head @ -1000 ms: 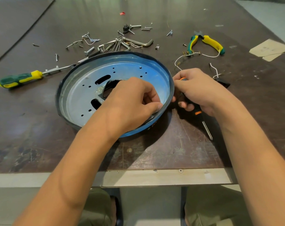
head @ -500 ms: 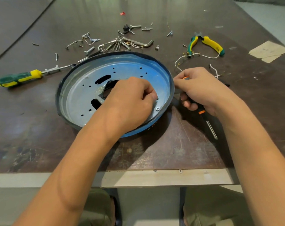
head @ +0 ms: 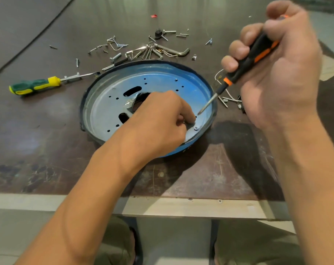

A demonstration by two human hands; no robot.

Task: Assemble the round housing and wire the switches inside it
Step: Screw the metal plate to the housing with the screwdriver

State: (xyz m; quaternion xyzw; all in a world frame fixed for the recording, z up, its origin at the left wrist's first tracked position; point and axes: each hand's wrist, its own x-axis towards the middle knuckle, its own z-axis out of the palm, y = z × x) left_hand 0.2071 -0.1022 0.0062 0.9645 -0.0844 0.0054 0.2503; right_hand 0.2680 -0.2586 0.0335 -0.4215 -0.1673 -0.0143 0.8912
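Observation:
The round blue housing (head: 162, 79) lies open side up on the dark table. My left hand (head: 158, 123) is curled inside it near the right rim, fingertips pressed on a small part on the floor beside a screw (head: 196, 128); what they hold is hidden. My right hand (head: 273, 60) is raised above the housing's right edge and grips a black-and-orange screwdriver (head: 246, 60). Its tip points down and left, close above my left fingertips. White wires (head: 229, 94) lie just right of the housing, partly hidden by my right hand.
A green-and-yellow screwdriver (head: 36, 86) lies left of the housing. Several loose screws, hex keys (head: 173, 51) and metal clips are scattered behind it. The table's front edge (head: 162, 205) runs below my forearms.
My right hand has lifted the black-and-orange screwdriver from the table beside the housing and turned its tip down into the housing. My left hand stays at the right rim.

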